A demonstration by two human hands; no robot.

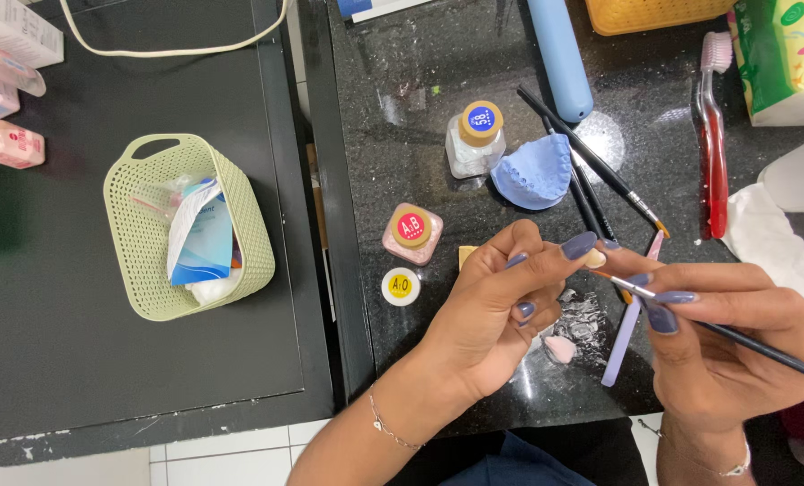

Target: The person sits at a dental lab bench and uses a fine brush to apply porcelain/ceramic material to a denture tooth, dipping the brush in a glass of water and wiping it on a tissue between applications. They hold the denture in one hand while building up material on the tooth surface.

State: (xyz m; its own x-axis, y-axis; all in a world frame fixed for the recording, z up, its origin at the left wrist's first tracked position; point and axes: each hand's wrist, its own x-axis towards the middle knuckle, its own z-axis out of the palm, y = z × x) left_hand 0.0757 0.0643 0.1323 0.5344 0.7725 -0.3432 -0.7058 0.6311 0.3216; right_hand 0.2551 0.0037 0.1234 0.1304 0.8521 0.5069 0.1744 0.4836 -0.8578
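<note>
My left hand (501, 301) pinches a small cream tooth-shaped piece (593, 258) between thumb and fingertips above the black speckled counter (420, 117). My right hand (721, 337) grips a thin black-handled brush (762, 349), its metal tip touching the small piece. Under the hands lie a pink blob (560, 348) of paste on a wet glass patch and a lilac stick (624, 337). A pink jar with a red-and-gold lid (412, 231) and a small yellow-lidded pot (401, 285) stand left of my left hand.
A blue dental cast (535, 174), a clear jar with a blue lid (476, 137), spare brushes (591, 157), a red toothbrush (715, 153), a light blue tube (559, 54) and white tissue (771, 243) lie on the counter. A green basket (145, 238) sits on the left black surface.
</note>
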